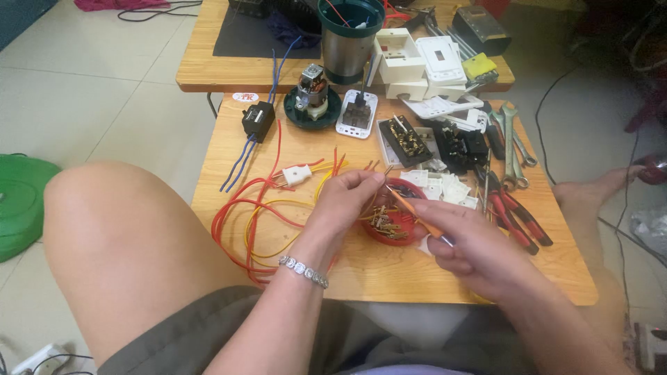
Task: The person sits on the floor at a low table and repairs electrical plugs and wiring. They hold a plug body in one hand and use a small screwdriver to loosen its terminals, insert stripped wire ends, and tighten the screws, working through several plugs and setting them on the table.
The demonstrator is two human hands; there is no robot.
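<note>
I look down on a low wooden table (361, 278) that fills the middle of the frame, set close to my knees so everything sits within reach. In the upper centre stands a dark green appliance housing (351, 38) with its bare motor (311, 90) pulled out just in front of it. To the right lie opened white switch plates (424, 66), and spanners and red-handled pliers (517, 215) run down the right edge, kept clear of the work. Red and yellow wires (260, 215) loop across the left of the table.

At centre, my left hand (344, 201) pinches a small metal terminal between thumb and fingertips, raised over a red dish (410, 236) of like parts. My right hand (472, 246) is closed around an orange-handled screwdriver (417, 214), its tip angled up toward that pinch.
</note>
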